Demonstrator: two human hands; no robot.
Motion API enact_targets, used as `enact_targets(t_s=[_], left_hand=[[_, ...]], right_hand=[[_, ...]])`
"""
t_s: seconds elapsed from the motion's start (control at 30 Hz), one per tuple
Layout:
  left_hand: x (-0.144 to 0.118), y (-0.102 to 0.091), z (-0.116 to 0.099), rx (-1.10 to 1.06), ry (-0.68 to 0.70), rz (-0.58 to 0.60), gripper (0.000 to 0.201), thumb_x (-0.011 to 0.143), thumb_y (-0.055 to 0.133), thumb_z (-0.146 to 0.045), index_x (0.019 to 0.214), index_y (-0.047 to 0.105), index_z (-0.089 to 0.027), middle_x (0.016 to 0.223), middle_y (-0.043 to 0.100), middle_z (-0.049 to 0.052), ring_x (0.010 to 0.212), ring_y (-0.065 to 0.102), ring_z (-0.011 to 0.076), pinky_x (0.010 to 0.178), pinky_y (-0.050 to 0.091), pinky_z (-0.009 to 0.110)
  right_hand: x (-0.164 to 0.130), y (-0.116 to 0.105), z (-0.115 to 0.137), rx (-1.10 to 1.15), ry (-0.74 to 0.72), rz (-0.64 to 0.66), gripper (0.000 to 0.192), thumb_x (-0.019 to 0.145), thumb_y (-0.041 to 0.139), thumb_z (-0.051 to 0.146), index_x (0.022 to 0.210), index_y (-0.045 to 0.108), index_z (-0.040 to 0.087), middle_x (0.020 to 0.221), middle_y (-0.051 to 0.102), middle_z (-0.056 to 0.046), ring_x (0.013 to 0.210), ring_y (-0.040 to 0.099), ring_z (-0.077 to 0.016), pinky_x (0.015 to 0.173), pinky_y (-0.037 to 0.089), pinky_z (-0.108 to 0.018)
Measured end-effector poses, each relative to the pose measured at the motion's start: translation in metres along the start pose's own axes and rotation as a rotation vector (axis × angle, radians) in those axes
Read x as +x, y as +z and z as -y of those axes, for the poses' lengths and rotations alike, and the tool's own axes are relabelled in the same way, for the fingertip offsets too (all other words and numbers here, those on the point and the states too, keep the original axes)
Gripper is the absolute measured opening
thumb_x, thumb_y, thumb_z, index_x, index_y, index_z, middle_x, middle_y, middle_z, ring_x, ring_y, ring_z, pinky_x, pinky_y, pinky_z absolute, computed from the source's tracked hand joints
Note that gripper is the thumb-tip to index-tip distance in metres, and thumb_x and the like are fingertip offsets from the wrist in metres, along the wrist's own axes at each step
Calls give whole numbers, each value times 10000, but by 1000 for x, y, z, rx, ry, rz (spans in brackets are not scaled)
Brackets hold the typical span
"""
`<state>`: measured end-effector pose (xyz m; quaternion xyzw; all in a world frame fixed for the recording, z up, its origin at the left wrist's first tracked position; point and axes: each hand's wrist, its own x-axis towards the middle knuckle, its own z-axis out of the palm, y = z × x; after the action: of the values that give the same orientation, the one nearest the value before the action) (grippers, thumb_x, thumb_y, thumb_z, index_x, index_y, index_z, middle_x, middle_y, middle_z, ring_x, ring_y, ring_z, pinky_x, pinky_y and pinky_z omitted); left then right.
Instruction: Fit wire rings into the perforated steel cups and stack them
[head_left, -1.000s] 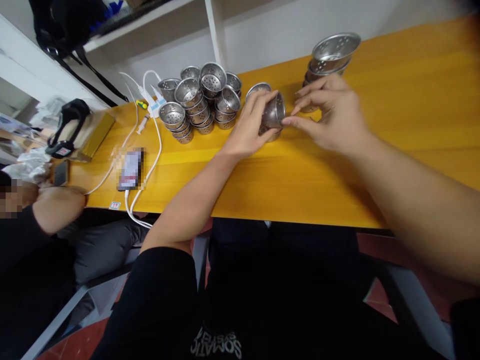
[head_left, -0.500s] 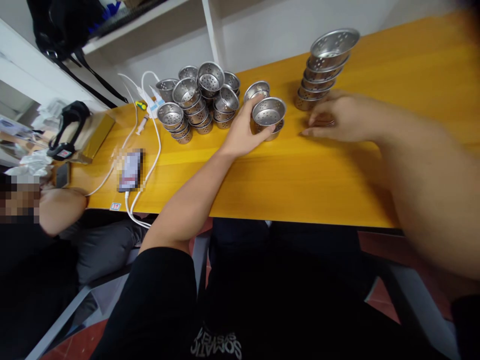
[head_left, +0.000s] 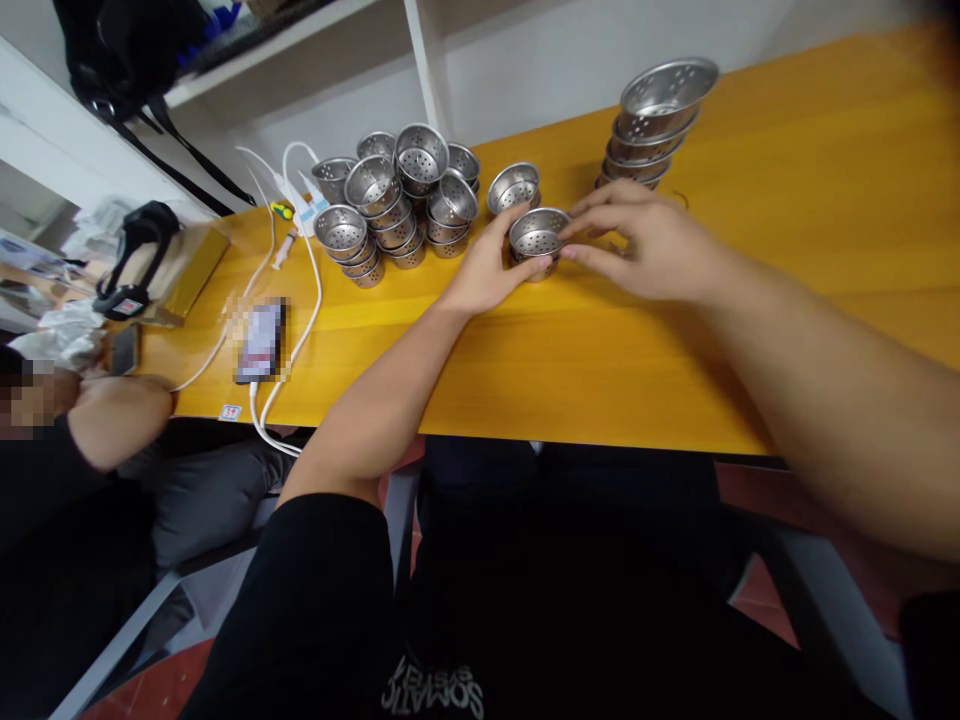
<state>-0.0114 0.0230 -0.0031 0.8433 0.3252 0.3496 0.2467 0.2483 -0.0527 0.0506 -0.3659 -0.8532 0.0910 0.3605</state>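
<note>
A small perforated metal cup [head_left: 538, 236] sits nested on another cup on the table, right in front of me. My left hand [head_left: 491, 262] wraps its left side, thumb along the front and fingers behind the rim. From the right, my right hand [head_left: 626, 240] reaches the cup's rim with its fingertips, thumb and fingers apart; whether it grips the rim is hard to see. Just behind stands one more perforated cup [head_left: 514, 188]. A tall, leaning stack of such cups [head_left: 651, 135] rises beyond my right hand, which hides its base.
Several stacks of perforated cups [head_left: 397, 205] crowd the table's back left. White cables [head_left: 318, 290] run past a phone [head_left: 261, 342] to a power strip [head_left: 309, 212]. A syringe [head_left: 284, 250] lies nearby. Another person's arm [head_left: 124, 415] rests at the far left, near a box [head_left: 196, 272].
My right hand has moved left from beside the tall stack to the cup's rim. The upper cup in my left hand now sits slightly lower.
</note>
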Motion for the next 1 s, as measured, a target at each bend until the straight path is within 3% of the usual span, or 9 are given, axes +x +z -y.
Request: enact_targets(t_s=[0.3,0.43,0.53,0.6,0.73,0.8,0.9,1.0], left_hand=[[4,4,3,-24,-15,25,1123,860,581,-979,1616,388,-171,1687,519,214,1591,542,312,1397,394,480],[-2,-5,-12,72,-32,-80,1093,818,637,-983,1579,477,-214,1755,383,208,1680,410,354,1433,327,511],[-3,-11,-19,30,-85,-143,999,813,643,-983,1528,541,-292,1746,410,170,1580,523,348,1359,436,522],[0,-11,-14,-1,-102,-169,951,830,595,-997,1506,554,-329,1746,422,148,1483,599,327,1292,497,512],[10,-5,10,-50,-122,-148,1000,868,457,-1022,1606,426,-348,1843,273,136,1418,651,293,1226,545,476],[13,-3,20,-73,-123,-109,1013,890,419,-1012,1626,404,-315,1826,302,157,1474,630,301,1269,520,481],[13,-3,24,-70,-126,-81,962,936,398,-972,1591,456,-269,1707,456,179,1515,616,292,1311,494,478],[12,-5,21,-22,-95,-97,951,946,369,-972,1537,541,-247,1710,463,171,1589,560,279,1360,451,450]], right_hand=[[-2,9,-5,-22,13,-25,348,1098,591,615,1268,783,379,1415,658,-93,1384,630,-368,1234,505,-649],[-1,6,2,4,46,-36,444,1094,571,661,1411,727,393,1451,651,-105,1383,635,-359,1185,557,-618],[-1,2,5,16,65,-48,502,1066,583,716,1391,737,365,1429,658,-112,1362,653,-357,1160,583,-633],[-1,0,5,5,74,-40,503,1049,589,737,1367,743,379,1430,658,-106,1378,644,-362,1208,552,-654],[0,-1,5,-10,87,-22,461,1045,599,712,1351,738,396,1425,656,-98,1404,626,-369,1266,499,-673],[0,-1,5,-4,85,-25,451,1050,600,706,1343,736,392,1420,655,-99,1390,633,-366,1242,520,-671],[0,-1,5,6,84,-34,478,1048,595,724,1346,738,377,1410,657,-118,1367,641,-367,1190,560,-664],[0,0,4,8,98,-30,495,1043,588,735,1362,738,387,1426,657,-126,1372,634,-373,1178,571,-657]])
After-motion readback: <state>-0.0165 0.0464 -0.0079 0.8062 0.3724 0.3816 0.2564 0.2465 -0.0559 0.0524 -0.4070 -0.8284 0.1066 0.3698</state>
